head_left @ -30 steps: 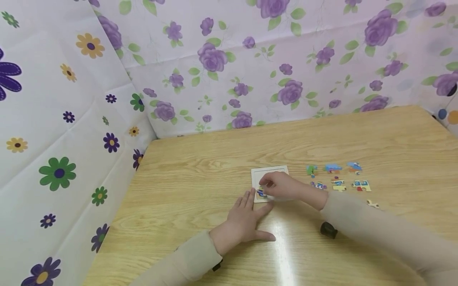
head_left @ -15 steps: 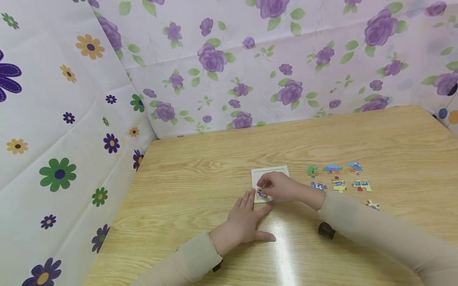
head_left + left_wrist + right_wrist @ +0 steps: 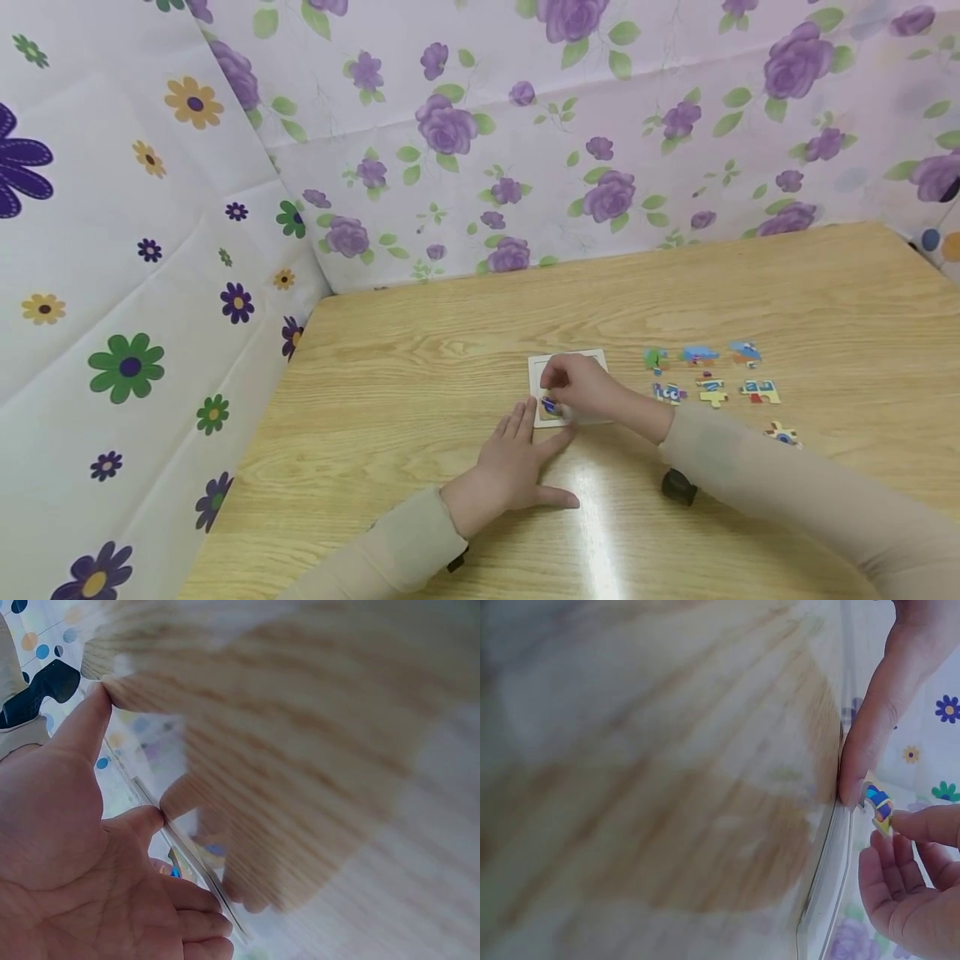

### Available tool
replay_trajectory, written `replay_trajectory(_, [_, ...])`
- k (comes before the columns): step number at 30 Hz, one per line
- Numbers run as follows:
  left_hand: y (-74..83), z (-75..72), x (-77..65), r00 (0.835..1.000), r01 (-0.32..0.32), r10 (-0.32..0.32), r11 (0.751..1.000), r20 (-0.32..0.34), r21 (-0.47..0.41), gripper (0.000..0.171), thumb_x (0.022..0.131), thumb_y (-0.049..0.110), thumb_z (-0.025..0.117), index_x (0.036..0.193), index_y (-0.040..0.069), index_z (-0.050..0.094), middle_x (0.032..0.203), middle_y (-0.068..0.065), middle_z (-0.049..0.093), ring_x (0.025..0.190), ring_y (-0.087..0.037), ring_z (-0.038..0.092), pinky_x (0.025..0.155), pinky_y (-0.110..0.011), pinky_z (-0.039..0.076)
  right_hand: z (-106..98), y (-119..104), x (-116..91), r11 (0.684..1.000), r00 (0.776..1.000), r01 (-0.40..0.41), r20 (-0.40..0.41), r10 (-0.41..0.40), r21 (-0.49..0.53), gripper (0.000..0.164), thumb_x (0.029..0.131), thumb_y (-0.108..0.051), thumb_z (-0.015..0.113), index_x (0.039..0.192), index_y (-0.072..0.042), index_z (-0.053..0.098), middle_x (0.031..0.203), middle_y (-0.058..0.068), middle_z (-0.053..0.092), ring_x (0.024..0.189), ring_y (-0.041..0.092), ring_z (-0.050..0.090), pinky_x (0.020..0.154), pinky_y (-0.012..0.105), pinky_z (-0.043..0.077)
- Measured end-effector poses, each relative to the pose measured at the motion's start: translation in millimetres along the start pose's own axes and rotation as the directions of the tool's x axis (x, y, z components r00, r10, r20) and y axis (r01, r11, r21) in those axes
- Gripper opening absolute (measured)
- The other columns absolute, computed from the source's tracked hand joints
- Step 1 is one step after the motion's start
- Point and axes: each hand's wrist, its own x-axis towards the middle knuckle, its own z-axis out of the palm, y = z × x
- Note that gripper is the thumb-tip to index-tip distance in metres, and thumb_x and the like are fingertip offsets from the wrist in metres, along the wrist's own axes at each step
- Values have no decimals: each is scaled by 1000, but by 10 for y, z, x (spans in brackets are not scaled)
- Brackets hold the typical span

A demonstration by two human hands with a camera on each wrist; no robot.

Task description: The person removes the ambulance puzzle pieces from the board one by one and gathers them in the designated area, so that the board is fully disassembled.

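A white puzzle tray lies flat on the table in the head view. My left hand rests at its lower left corner with fingers spread and straight, fingertips along the tray's edge. Over the tray's lower left part, my right hand pinches a small puzzle piece between thumb and fingers. The right wrist view shows this piece tilted, blue, yellow and cream, close to a left-hand finger at the tray's edge. In the left wrist view, the left fingers touch the thin tray edge, and the right fingers lie beyond it.
Right of the tray lie several loose puzzle pieces in rows, including a green one, a blue one, one with eyes and one near the right sleeve. Flowered cloth stands behind the wooden table.
My right hand and forearm have shifted slightly left, uncovering more of the loose piece near the sleeve. The left hand stays in place against the tray.
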Motion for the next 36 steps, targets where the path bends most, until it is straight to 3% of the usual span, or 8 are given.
replay_trajectory(12, [4,7,12,1000,-8,8,1000,2,-7,88,77,79,45,150,44,12,158,-21,8,147,-30,9,118,-39,21,-116,-25,-48,999,1000,-22,-17,23,29,7,81,5,66,86,1,63,80,8,64,76,14,58,72,27,52])
replay_trajectory(36, [1,-3,-1,1000,-10,10,998,-2,-58,89,77,77,49,151,42,13,158,-22,6,147,-32,8,118,-41,19,-732,118,-475,995,995,-96,-13,96,18,2,84,-1,66,86,-1,65,85,6,65,78,15,58,68,25,51])
